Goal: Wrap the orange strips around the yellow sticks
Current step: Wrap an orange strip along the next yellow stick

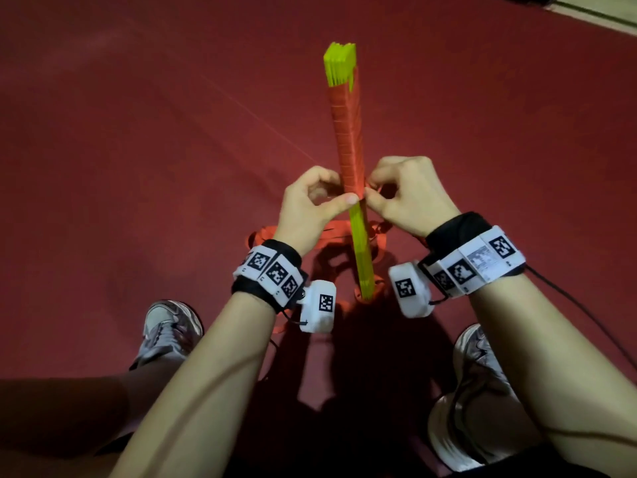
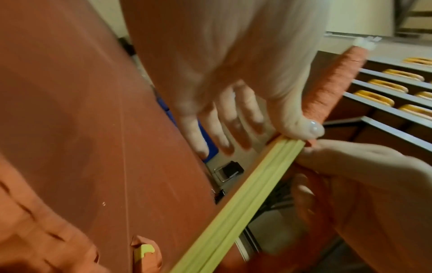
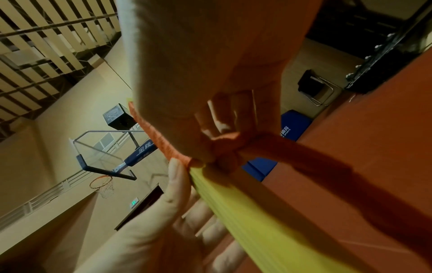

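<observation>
Head view, item record: one bundle of yellow sticks (image 1: 362,250), standing roughly upright on a red floor (image 1: 138,150) between the person's two shoes.

Wrapped portion: orange strip (image 1: 348,132) wound in close turns from just below the top end down to about the middle of the bundle. A short tuft of bare yellow shows above the first turn.

Unwrapped portion: the lower length, from the hands down to the floor, bare yellow. By this showing the job on this bundle is judged roughly half done.

Supply: loose orange strip lying in loops on the floor around the foot of the bundle; its remaining length cannot be told.

Left hand (image 1: 310,205): curled at the lowest turn, thumb pressed flat against the bundle at the edge of the wrapping, pinning it. The left wrist view shows the other fingers spread behind the bundle, holding nothing else.

Right hand (image 1: 406,198): fingertips pinching the free run of strip just beside the bundle, level with the last turn. The right wrist view shows that strip leading away from the pinch, apparently taut.

Outstanding: further turns down the bare half, then securing the end. Other bundles: none seen.
</observation>
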